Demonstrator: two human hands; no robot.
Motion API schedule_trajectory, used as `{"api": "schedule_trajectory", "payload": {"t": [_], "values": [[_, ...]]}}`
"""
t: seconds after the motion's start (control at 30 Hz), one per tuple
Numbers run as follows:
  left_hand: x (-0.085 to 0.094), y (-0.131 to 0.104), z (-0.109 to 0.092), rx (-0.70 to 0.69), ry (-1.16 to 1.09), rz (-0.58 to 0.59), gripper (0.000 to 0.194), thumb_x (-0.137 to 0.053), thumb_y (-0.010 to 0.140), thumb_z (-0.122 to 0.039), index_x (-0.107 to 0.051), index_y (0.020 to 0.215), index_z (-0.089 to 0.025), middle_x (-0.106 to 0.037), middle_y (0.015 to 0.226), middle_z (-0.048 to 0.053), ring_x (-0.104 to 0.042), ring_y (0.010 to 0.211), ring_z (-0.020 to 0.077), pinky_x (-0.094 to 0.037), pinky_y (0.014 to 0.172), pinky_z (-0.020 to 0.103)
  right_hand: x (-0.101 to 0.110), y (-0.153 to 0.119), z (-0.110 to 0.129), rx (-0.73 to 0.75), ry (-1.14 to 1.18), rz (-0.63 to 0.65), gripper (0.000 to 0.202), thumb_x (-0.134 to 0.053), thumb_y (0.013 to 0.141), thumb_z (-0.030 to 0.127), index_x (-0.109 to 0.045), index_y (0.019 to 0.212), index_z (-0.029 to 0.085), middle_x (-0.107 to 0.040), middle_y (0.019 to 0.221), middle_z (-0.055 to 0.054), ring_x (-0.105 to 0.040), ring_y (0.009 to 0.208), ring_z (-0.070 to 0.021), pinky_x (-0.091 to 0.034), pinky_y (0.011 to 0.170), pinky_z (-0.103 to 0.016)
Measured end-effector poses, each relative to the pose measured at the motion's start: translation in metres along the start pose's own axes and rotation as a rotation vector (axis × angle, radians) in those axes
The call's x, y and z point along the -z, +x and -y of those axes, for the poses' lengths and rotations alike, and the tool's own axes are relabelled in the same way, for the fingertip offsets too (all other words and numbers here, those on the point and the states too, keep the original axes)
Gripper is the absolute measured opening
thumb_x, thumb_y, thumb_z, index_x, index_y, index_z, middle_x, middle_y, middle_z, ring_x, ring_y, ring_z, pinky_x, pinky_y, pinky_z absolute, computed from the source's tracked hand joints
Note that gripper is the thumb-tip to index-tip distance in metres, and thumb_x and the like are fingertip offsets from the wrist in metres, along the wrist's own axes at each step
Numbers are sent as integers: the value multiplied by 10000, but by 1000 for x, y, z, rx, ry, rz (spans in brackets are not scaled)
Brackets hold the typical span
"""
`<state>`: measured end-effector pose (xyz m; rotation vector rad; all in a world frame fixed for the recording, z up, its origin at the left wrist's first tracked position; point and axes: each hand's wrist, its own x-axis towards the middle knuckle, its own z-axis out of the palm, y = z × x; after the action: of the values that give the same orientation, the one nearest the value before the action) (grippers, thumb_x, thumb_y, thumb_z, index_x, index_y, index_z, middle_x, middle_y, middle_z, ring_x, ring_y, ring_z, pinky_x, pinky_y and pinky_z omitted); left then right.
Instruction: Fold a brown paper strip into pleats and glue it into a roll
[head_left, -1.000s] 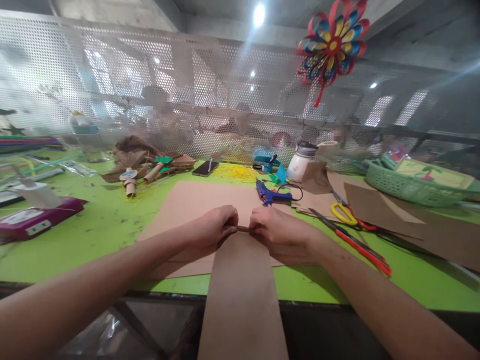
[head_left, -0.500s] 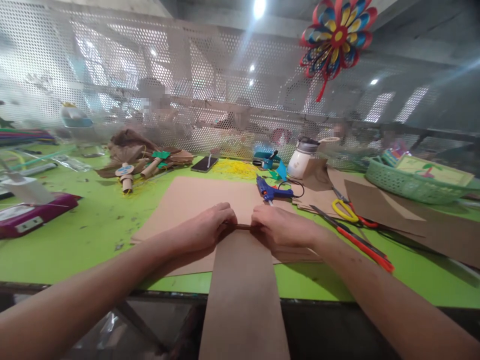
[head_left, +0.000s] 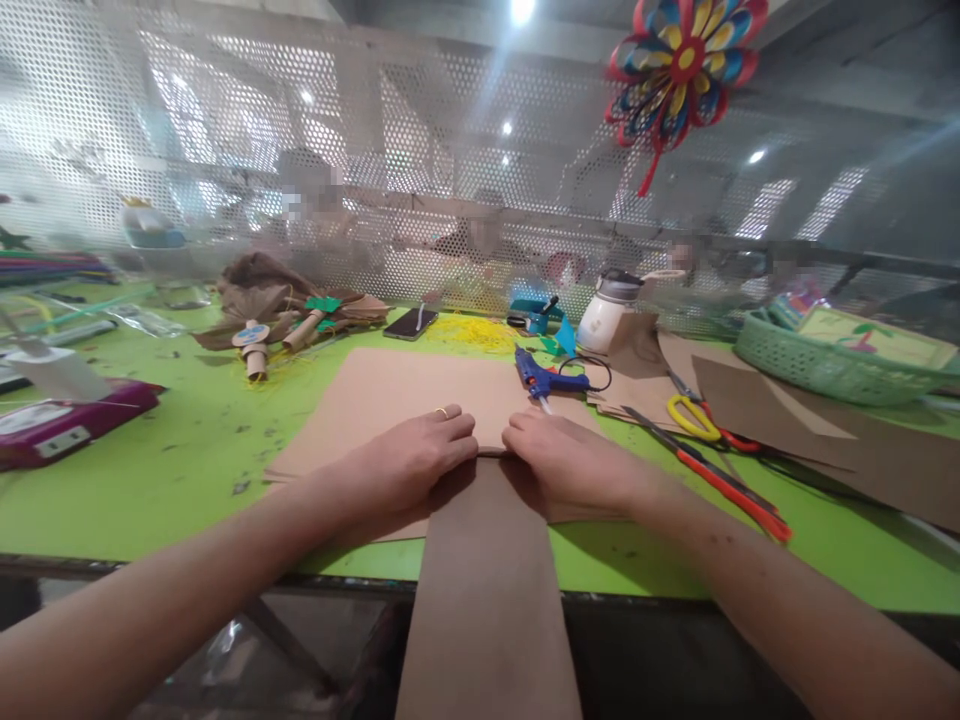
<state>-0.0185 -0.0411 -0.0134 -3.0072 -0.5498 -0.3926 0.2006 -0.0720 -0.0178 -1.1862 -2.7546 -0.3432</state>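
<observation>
A long strip of brown paper (head_left: 491, 600) runs from the table over its front edge toward me. Its far end is folded or rolled into a narrow edge. My left hand (head_left: 420, 450), with a ring on one finger, is closed on the left end of that edge. My right hand (head_left: 566, 460) grips the right end, fingers curled and thumb hidden. Under both hands lies a stack of larger brown paper sheets (head_left: 397, 390). Just beyond my right hand rests a blue glue gun (head_left: 551, 378) on the sheets.
On the right lie yellow-handled scissors (head_left: 694, 418), a red-handled cutting tool (head_left: 735, 490), brown sheets (head_left: 772, 410) and a green basket (head_left: 817, 365). A white bottle (head_left: 606, 312), phone (head_left: 410, 323) and yellow shreds (head_left: 472, 332) stand behind. At left is a purple power strip (head_left: 82, 425).
My left fingers have shifted and flattened over the folded edge, showing the ring. My right hand stays almost in place. The view has shifted slightly.
</observation>
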Motion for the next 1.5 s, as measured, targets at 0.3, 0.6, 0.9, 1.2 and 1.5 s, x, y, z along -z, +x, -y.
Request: {"api": "schedule_trajectory", "payload": {"t": [0.3,0.6,0.9,1.2,1.5], "values": [[6,21,17,436,-379,-84,205,-460,794,-185,-645,875,-148,-643,855,36,-552,740,139,-413,676,233,-1,5,5,-9,-71,-24,96,-482,817,89,-550,801,156,-554,822,-77,-477,762,-196,-344,659,-298],[12,41,26,557,-689,161,423,-437,815,-495,-628,685,-141,-615,706,1,-447,631,128,-313,558,230,1,10,2,-78,-42,-235,129,-461,798,34,-531,809,141,-520,868,-90,-430,834,-216,-373,679,-318],[-5,30,28,645,-863,126,418,-501,757,-551,-600,689,-151,-592,674,-7,-448,595,124,-311,550,231,-5,14,2,-107,99,-293,154,-438,835,54,-568,796,129,-552,868,-100,-452,853,-209,-411,739,-333],[-1,34,20,446,-499,50,362,-384,866,-421,-593,740,-153,-567,672,1,-470,624,131,-328,571,231,-2,13,-28,-313,927,-137,284,-463,883,355,-638,934,137,-647,831,-55,-583,732,-153,-454,681,-281],[-5,32,16,373,-391,-14,370,-347,900,-388,-632,848,-158,-645,771,35,-530,663,137,-365,601,230,-7,13,-31,-400,1112,-85,299,-590,796,399,-664,780,110,-600,613,-20,-512,559,-110,-386,530,-231]]}}
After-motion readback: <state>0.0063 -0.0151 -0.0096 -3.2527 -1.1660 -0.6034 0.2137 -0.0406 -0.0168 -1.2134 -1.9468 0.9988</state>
